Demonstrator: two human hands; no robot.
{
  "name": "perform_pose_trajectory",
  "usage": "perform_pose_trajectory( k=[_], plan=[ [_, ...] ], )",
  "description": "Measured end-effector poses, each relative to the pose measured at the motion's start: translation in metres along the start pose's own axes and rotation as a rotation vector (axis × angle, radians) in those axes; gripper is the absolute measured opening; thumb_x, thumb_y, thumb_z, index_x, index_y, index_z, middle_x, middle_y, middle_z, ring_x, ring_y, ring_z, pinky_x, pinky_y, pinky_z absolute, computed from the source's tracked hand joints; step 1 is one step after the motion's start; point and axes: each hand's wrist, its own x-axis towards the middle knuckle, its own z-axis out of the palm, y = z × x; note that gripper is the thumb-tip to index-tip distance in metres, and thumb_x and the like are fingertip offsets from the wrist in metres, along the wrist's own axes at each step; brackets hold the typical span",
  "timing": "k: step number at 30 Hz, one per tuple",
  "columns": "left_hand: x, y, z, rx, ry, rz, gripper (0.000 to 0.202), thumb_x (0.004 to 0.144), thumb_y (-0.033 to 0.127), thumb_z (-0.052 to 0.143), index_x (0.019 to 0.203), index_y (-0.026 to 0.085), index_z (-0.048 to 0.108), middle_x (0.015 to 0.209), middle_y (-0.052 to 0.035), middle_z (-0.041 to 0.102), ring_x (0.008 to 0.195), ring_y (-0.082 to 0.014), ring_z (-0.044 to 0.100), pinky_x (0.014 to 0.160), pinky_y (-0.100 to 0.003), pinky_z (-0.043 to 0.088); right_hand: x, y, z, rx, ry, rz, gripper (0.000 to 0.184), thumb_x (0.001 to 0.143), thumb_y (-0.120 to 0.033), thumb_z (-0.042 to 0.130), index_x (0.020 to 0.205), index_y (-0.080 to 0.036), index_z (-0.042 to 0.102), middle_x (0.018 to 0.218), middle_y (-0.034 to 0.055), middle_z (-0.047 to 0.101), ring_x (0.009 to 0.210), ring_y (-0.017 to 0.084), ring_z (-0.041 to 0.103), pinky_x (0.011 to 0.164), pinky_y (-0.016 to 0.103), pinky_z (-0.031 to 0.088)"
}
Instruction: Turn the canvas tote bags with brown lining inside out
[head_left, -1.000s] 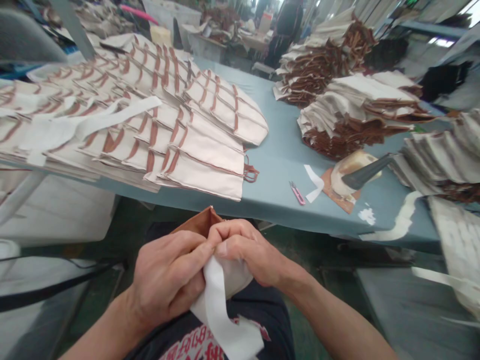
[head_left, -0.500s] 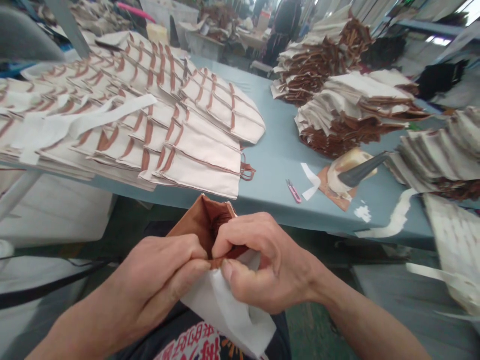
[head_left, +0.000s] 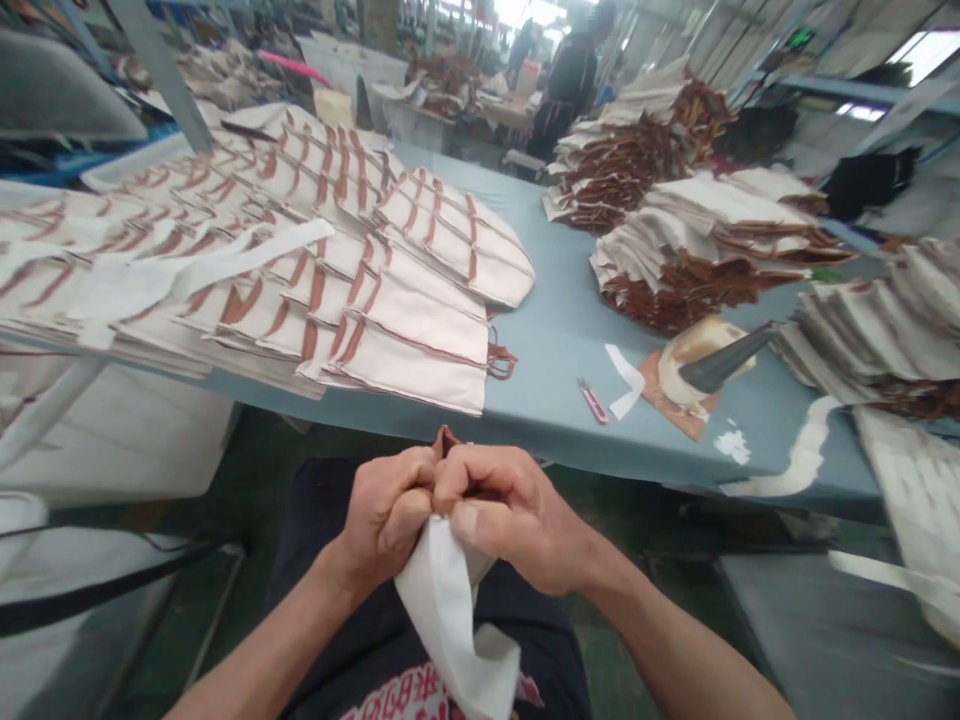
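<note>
Over my lap, my left hand (head_left: 384,512) and my right hand (head_left: 510,512) are closed together on a small brown piece (head_left: 447,439) and a white fabric strip (head_left: 450,620). Only a tip of the brown piece pokes out above my knuckles. The white strip hangs down from between my thumbs and curls over my dark shirt. Both hands are just in front of the near edge of the blue table (head_left: 570,340).
Rows of cream bags with brown trim (head_left: 352,290) cover the table's left. Stacks of similar bags (head_left: 697,250) stand at the right. Pink snips (head_left: 594,401), white scraps (head_left: 627,378) and a dark tool on a brown pad (head_left: 712,365) lie near the front edge. A person stands far back.
The brown piece, held open half a second ago, is now folded into my hands. Both hands have closed tightly together around it and the strip.
</note>
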Motion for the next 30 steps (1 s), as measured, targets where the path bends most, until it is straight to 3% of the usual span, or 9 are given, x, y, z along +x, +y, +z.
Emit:
perform_pose_trajectory(
  k=[5, 9, 11, 15, 20, 22, 24, 27, 30],
  plan=[
    [0.017, 0.005, -0.025, -0.110, -0.095, -0.001, 0.059, 0.118, 0.057, 0.042, 0.074, 0.025, 0.065, 0.069, -0.0014, 0.069, 0.061, -0.0189, 0.062, 0.062, -0.031, 0.051, -0.005, -0.020, -0.018, -0.453, -0.023, -0.125, 0.009, 0.080, -0.020, 0.057, 0.071, -0.023, 0.058, 0.068, -0.0041, 0.060, 0.062, 0.013, 0.048, 0.064, 0.026, 0.042],
    [0.029, 0.025, -0.046, -0.076, -0.263, 0.090, 0.074, 0.120, 0.071, 0.025, 0.080, 0.023, 0.065, 0.072, -0.0003, 0.069, 0.064, -0.0164, 0.064, 0.065, -0.029, 0.051, -0.001, -0.024, -0.020, -0.603, -0.048, -0.271, 0.009, 0.079, -0.017, 0.056, 0.074, -0.024, 0.058, 0.069, -0.0038, 0.063, 0.063, 0.014, 0.052, 0.072, 0.029, 0.046],
    [0.030, 0.034, -0.049, -0.009, -0.311, 0.155, 0.067, 0.123, 0.062, 0.028, 0.079, 0.023, 0.061, 0.070, 0.0018, 0.064, 0.062, -0.0148, 0.060, 0.063, -0.027, 0.048, 0.000, -0.022, -0.020, -0.637, -0.042, -0.302, 0.011, 0.079, -0.015, 0.057, 0.074, -0.024, 0.056, 0.068, -0.0045, 0.061, 0.062, 0.013, 0.052, 0.072, 0.029, 0.044],
    [0.024, 0.041, -0.046, 0.108, -0.285, 0.210, 0.047, 0.123, 0.039, 0.047, 0.079, 0.023, 0.057, 0.069, 0.0050, 0.059, 0.060, -0.0136, 0.054, 0.060, -0.029, 0.039, -0.006, -0.022, -0.021, -0.671, -0.034, -0.358, 0.011, 0.077, -0.014, 0.058, 0.075, -0.024, 0.054, 0.069, -0.0052, 0.060, 0.062, 0.013, 0.049, 0.068, 0.029, 0.041],
    [0.025, 0.049, -0.036, -0.071, -0.293, 0.083, 0.046, 0.116, 0.024, 0.053, 0.070, 0.023, 0.045, 0.060, 0.0077, 0.045, 0.050, -0.0103, 0.044, 0.049, -0.028, 0.030, -0.015, -0.029, -0.025, -0.559, -0.058, -0.246, 0.010, 0.089, -0.016, 0.062, 0.081, -0.022, 0.060, 0.075, -0.0043, 0.063, 0.067, 0.012, 0.054, 0.069, 0.027, 0.042],
    [0.026, 0.049, -0.032, -0.174, -0.299, -0.022, 0.052, 0.115, 0.030, 0.051, 0.065, 0.023, 0.041, 0.057, 0.0066, 0.042, 0.047, -0.0108, 0.041, 0.046, -0.028, 0.028, -0.015, -0.028, -0.029, -0.459, -0.107, -0.151, 0.017, 0.097, -0.020, 0.060, 0.080, -0.021, 0.061, 0.073, -0.0050, 0.060, 0.065, 0.011, 0.053, 0.066, 0.025, 0.041],
    [0.024, 0.047, -0.028, -0.252, -0.276, -0.107, 0.062, 0.118, 0.046, 0.050, 0.062, 0.023, 0.041, 0.055, 0.0052, 0.040, 0.048, -0.0122, 0.040, 0.046, -0.030, 0.028, -0.015, -0.022, -0.031, -0.381, -0.154, -0.124, 0.026, 0.106, -0.025, 0.058, 0.080, -0.021, 0.060, 0.070, -0.0061, 0.057, 0.061, 0.010, 0.050, 0.062, 0.023, 0.041],
    [0.017, 0.038, -0.021, -0.332, -0.252, -0.161, 0.074, 0.116, 0.071, 0.043, 0.060, 0.023, 0.040, 0.054, 0.0043, 0.040, 0.047, -0.0122, 0.039, 0.046, -0.030, 0.028, -0.018, -0.012, -0.032, -0.520, -0.135, -0.312, 0.027, 0.112, -0.025, 0.057, 0.086, -0.021, 0.062, 0.073, -0.0043, 0.062, 0.064, 0.011, 0.054, 0.064, 0.023, 0.042],
    [0.013, 0.032, -0.017, -0.360, -0.272, -0.184, 0.078, 0.114, 0.079, 0.039, 0.059, 0.023, 0.035, 0.054, 0.0048, 0.036, 0.046, -0.0109, 0.035, 0.044, -0.029, 0.026, -0.026, -0.008, -0.029, -0.859, -0.037, -0.482, 0.026, 0.115, -0.019, 0.051, 0.094, -0.020, 0.066, 0.080, 0.0005, 0.073, 0.073, 0.014, 0.064, 0.072, 0.027, 0.046]
  ],
)
